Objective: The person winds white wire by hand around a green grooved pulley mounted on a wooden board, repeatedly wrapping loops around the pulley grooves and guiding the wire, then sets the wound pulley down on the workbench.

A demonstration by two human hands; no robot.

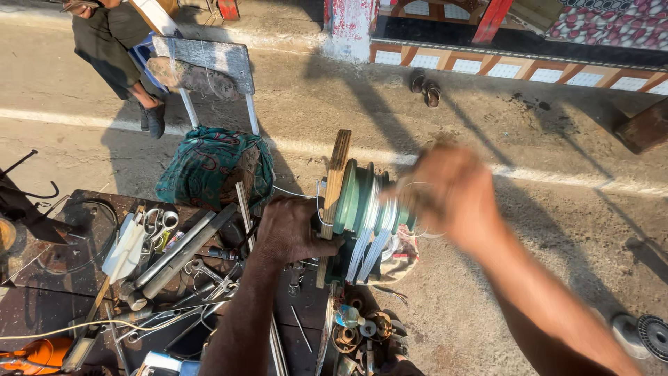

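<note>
Left hand [292, 230] grips the wooden board [332, 198] beside a green spool [358, 202] wound with white wire [372, 237], at the table's [42, 306] right edge. Right hand [449, 191], blurred, sits against the spool's far side; whether it grasps anything cannot be told. Tools [174, 257] clutter the table.

A small box [161, 363] lay at the bottom edge among the tools — white with a blue side, only partly in view. A crumpled printed bag [402, 256] — white with red marks — sat on the ground behind the spool.
</note>
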